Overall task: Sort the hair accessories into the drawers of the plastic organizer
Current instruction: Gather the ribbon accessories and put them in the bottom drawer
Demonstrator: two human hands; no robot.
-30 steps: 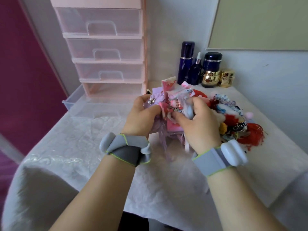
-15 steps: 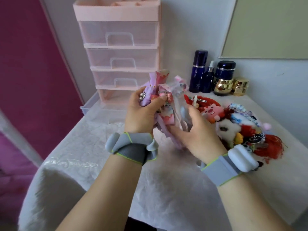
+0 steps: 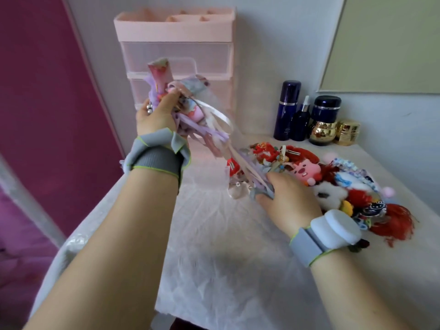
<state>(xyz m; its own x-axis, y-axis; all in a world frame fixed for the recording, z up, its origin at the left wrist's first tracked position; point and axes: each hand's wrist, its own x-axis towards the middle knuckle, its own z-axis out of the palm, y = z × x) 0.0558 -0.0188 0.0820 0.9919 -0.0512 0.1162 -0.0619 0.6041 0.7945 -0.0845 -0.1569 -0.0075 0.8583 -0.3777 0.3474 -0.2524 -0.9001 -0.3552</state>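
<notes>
Here the left hand [image 3: 157, 115] grips ribbon bows [image 3: 188, 108] — no legible writing.

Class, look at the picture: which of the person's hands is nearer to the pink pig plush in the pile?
Right. The right hand rests at the pile's edge just beside the pink pig plush; the left hand is raised well away, gripping a ribbon bundle.

Three dark blue bottles [image 3: 286, 110], two gold jars [image 3: 323, 132], one organizer [image 3: 176, 27].

A pale wall [image 3: 273, 44] is seen at the far side, a magenta panel [image 3: 47, 91] at the left, a white-covered desk [image 3: 226, 258] near.
</notes>
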